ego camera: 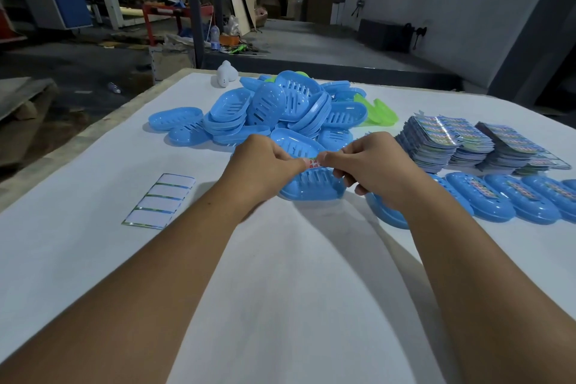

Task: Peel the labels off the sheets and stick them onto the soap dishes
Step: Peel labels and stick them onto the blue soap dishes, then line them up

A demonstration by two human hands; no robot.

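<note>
I am seeing both hands pinching one label (313, 162) between them, the left hand (265, 165) and right hand (371, 165) curling fingertips on its ends above a blue soap dish (311, 185). The label is showing red characters too small for me to read. A pile of blue dishes (274, 109) is lying behind it, label sheets (452, 140) are stacking up at the right, labelled dishes (511, 196) are lining up below them, and an emptied backing sheet (160, 200) is lying on the white table (280, 274).

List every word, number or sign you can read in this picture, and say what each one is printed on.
None reads clearly.
Label pinched between left hand and right hand: red characters, too blurred.
Label sheet stacks: colourful print, too small.
Labels on the row of soap dishes: too small.
</note>
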